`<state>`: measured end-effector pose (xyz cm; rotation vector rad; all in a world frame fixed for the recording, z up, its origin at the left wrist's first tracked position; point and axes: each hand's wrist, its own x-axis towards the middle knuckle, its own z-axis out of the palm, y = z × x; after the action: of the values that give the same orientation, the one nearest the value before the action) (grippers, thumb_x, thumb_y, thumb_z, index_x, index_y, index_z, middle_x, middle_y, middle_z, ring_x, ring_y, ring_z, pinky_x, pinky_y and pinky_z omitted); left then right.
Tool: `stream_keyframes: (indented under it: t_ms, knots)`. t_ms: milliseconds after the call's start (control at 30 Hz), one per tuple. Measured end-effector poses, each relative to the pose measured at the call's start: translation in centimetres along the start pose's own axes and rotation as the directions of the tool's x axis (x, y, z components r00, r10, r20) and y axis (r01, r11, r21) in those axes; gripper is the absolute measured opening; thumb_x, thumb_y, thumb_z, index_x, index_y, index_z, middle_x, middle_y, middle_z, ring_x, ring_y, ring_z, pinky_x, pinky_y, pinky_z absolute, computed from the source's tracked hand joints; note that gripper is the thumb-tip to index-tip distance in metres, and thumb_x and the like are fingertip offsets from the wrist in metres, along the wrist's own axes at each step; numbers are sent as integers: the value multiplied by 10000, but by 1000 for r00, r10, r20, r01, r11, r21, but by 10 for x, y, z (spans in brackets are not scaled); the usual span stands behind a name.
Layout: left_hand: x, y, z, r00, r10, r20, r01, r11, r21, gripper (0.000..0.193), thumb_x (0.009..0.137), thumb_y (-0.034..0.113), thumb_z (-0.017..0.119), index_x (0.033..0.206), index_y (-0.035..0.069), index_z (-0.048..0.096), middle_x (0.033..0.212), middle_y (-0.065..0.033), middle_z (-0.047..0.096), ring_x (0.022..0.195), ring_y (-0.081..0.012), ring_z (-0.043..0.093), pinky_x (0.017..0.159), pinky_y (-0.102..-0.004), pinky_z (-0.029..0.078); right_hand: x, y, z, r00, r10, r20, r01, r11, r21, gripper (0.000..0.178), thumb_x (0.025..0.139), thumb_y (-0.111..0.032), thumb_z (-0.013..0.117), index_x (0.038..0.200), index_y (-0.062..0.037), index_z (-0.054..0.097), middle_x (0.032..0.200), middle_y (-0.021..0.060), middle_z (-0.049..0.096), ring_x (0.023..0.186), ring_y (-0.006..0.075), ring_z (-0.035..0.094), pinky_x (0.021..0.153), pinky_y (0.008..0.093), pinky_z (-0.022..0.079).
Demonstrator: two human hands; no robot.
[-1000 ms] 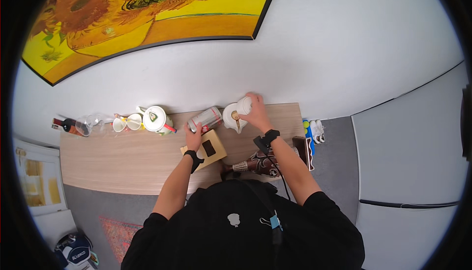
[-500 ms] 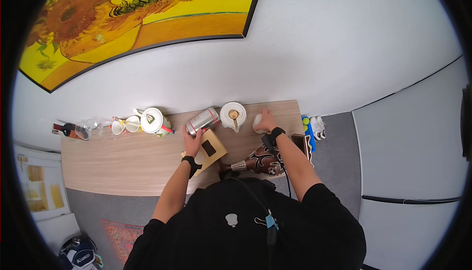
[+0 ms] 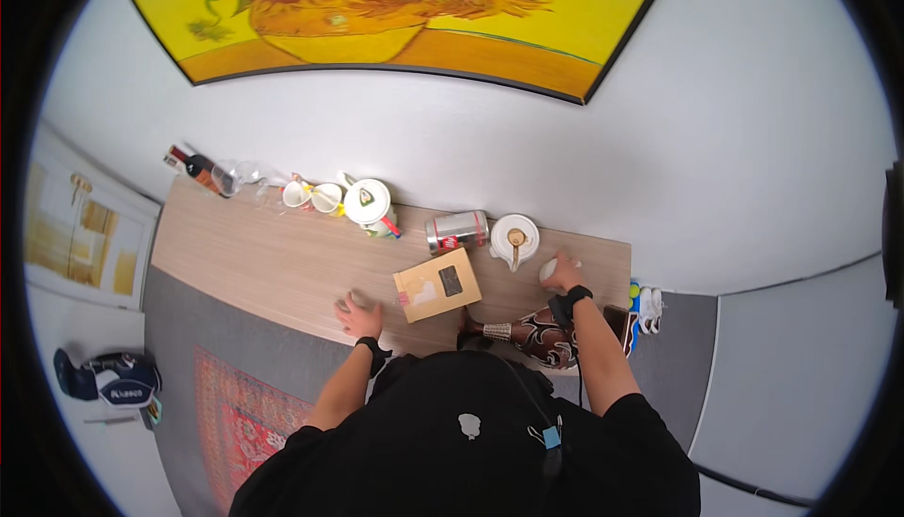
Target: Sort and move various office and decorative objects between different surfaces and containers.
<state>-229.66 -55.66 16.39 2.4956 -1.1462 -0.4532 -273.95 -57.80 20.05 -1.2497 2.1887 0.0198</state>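
My left hand (image 3: 359, 315) rests with fingers spread at the front edge of the table, left of a tan cardboard box (image 3: 426, 293) with a dark window. It holds nothing. My right hand (image 3: 567, 277) is wrapped round a small white rounded thing (image 3: 547, 270), whose kind is partly hidden by the fingers. Behind the box, a silver can (image 3: 457, 232) lies tilted, just left of a white pitcher (image 3: 521, 225) with a gold-coloured knob on its lid. A brown patterned vase (image 3: 537, 333) lies on its side beneath my right forearm.
Along the back of the wooden table (image 3: 245, 253) are a white teapot (image 3: 367, 201), two white cups (image 3: 326, 198), clear glasses (image 3: 247, 173) and a dark bottle (image 3: 205, 174). A framed painting (image 3: 395, 27) hangs above. White shoes (image 3: 650, 308) stand on the floor at the right.
My left hand has let go of the silver can and moved toward me to the table's front edge. My right hand stays on the white thing. The view has turned left.
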Motion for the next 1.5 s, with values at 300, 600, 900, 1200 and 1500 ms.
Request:
stream_keyframes:
  t_ms: [300, 600, 900, 1200, 1500]
  knots:
    - [5, -55, 0, 894, 124, 431, -181, 979, 93, 936, 555, 271, 763, 1351, 206, 273, 1403, -292, 62, 1274, -491, 130, 1041, -486, 239, 7, -1, 3, 998, -19, 60, 23, 997, -70, 965, 451, -396, 806, 1241, -77, 354, 1259, 264, 366, 1120, 403, 435, 919, 442, 406]
    - [0, -13, 14, 918, -77, 390, 1, 981, 192, 1007, 551, 198, 725, 1375, 167, 147, 1415, -253, 34, 1281, -486, 92, 1023, -524, 244, 21, 17, -8, 1000, 27, 1, -27, 986, 162, 930, 685, -485, 645, 1373, -57, 190, 1378, 293, 204, 1267, 433, 216, 1033, 473, 246]
    - [9, -40, -20, 725, 114, 679, -84, 994, -77, 660, 662, 367, 611, 1244, 99, 453, 1324, -196, 364, 1222, -363, 345, 987, -482, 301, -103, -71, 29, 775, -138, -617, 231, 970, 74, 562, 755, -209, 589, 1221, 27, 382, 1227, 274, 379, 1181, 427, 307, 975, 488, 284]
    - [53, -159, -94, 645, 269, 715, 3, 935, -355, 402, 776, 291, 541, 1072, 23, 595, 1006, -157, 619, 998, -292, 563, 864, -332, 432, -198, -170, 152, 801, -450, -394, 549, 815, 186, 159, 772, -117, 550, 915, -75, 604, 943, 123, 608, 922, 314, 555, 974, 496, 297]
    - [96, -193, -124, 570, 140, 809, 370, 836, -405, 337, 867, 294, 491, 1134, 92, 535, 1043, -28, 595, 831, -146, 553, 672, -287, 443, -197, -198, 140, 721, -449, -528, 535, 845, 12, 107, 797, -87, 523, 851, -63, 612, 824, 94, 637, 777, 300, 603, 898, 448, 400]
